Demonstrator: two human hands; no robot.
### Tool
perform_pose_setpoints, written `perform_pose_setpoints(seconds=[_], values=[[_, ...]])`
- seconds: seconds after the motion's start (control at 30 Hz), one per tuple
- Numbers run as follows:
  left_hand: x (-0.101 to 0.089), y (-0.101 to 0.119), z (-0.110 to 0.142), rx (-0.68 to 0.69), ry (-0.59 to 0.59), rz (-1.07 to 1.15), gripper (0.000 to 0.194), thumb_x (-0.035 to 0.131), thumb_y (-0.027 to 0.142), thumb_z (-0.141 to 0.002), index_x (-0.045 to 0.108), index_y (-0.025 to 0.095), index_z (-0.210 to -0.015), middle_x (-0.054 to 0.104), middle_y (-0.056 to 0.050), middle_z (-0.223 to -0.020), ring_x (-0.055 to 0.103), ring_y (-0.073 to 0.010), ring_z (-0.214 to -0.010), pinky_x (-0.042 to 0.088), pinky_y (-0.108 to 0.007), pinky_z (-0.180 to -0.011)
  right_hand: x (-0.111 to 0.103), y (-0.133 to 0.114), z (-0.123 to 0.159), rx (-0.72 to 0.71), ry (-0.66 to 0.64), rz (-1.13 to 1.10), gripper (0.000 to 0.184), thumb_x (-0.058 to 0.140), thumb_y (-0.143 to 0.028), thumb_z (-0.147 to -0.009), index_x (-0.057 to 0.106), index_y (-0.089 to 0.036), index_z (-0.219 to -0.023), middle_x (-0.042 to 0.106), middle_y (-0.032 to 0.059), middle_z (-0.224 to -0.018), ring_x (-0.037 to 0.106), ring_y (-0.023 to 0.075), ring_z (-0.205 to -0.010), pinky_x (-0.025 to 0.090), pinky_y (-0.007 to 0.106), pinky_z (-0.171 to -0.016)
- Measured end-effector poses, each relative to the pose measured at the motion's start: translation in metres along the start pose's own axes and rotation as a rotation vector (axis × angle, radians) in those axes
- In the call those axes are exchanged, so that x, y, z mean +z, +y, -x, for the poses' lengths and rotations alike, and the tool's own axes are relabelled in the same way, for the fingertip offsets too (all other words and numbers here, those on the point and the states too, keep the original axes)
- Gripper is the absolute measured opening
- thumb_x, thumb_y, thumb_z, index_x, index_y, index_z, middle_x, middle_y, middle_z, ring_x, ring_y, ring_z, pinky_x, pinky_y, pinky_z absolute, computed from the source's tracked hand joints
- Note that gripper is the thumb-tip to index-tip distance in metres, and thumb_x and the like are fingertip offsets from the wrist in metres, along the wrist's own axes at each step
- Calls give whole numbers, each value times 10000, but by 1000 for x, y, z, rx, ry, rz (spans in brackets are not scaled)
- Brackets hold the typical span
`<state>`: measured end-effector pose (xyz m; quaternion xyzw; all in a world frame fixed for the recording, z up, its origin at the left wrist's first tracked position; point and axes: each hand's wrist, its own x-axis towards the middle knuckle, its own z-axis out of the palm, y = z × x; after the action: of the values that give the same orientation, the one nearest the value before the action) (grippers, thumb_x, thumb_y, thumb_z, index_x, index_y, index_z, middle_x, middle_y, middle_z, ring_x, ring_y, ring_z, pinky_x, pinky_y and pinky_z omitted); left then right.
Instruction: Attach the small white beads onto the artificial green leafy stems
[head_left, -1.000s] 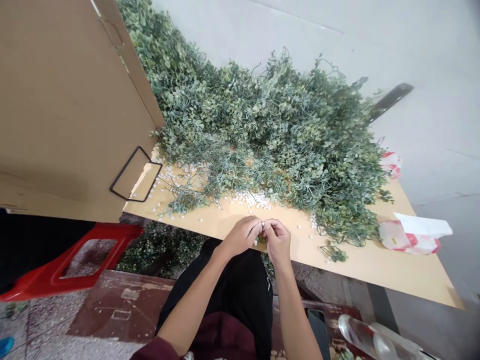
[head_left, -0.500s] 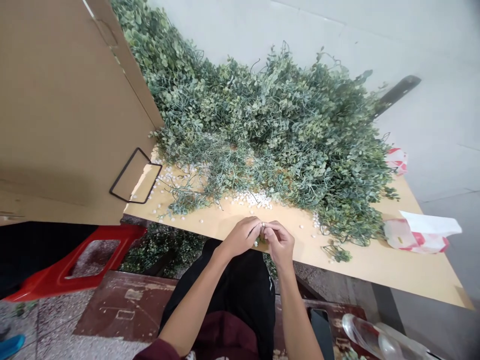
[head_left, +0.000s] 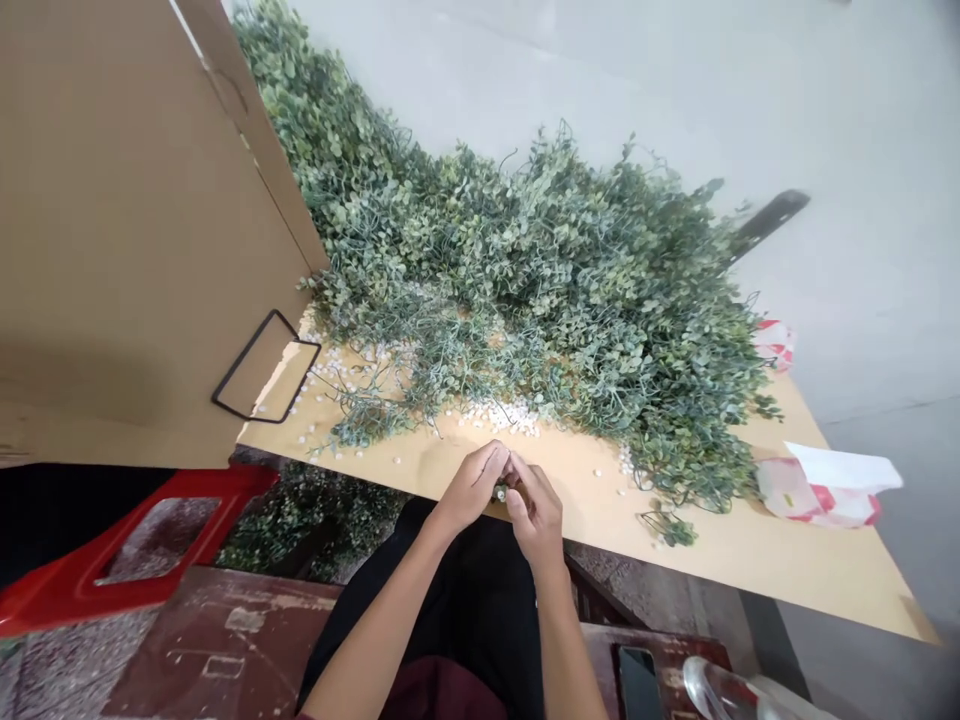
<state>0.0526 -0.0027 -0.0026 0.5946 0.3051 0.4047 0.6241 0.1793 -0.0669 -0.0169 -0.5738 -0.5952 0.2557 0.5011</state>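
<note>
My left hand (head_left: 469, 487) and my right hand (head_left: 534, 509) meet at the near edge of the tan table (head_left: 787, 560), fingers pinched together around a small green sprig piece (head_left: 500, 493) with a pale tip. Most of it is hidden by my fingers. Just beyond them lie scattered small white beads (head_left: 502, 415). A large heap of artificial green foliage (head_left: 540, 290) covers the table behind.
A big cardboard box (head_left: 127, 220) with a black handle loop (head_left: 262, 365) stands at the left. A red stool (head_left: 135, 540) is below it. Red-and-white bags (head_left: 821, 485) lie at the right. A phone (head_left: 637, 685) and a clear bottle (head_left: 720, 690) lie near my lap.
My hands stayed pinched together and shifted slightly lower and left in view; my right hand turned more over the piece. The camera tilted a little.
</note>
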Motion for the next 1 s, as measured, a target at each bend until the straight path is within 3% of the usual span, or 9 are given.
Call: perform_pose_setpoints(seconds=[0.27,0.43,0.6,1.0], values=[[0,2,0,26,43,-23,367,316,435,-999,451,182,-770,425,14,-713,423,-134,-678,369,-258,-673,0,9,-2,65,54,-155,502,552,-393,-904,500,-245,-1381,630,88,-985,615,249,-900,508,389,-808],[1,-1,0,23,102,-16,385,311,447,-995,415,186,-732,388,23,-677,391,-128,-632,342,-252,-620,-1,5,-6,144,134,-227,450,547,-422,-907,564,-233,-1315,659,83,-952,632,233,-868,524,362,-786],[2,-2,-1,-12,66,-98,386,347,472,-972,394,193,-709,374,25,-668,380,-132,-629,340,-245,-603,-4,1,-15,247,146,-175,375,562,-438,-892,672,-203,-1163,694,88,-917,645,232,-797,543,350,-738],[5,-9,-3,-3,61,-3,439,380,537,-943,378,194,-669,355,28,-652,367,-134,-629,344,-256,-622,-6,7,-17,219,181,-191,318,605,-469,-856,744,-228,-1009,735,103,-1001,680,286,-929,548,382,-840]])
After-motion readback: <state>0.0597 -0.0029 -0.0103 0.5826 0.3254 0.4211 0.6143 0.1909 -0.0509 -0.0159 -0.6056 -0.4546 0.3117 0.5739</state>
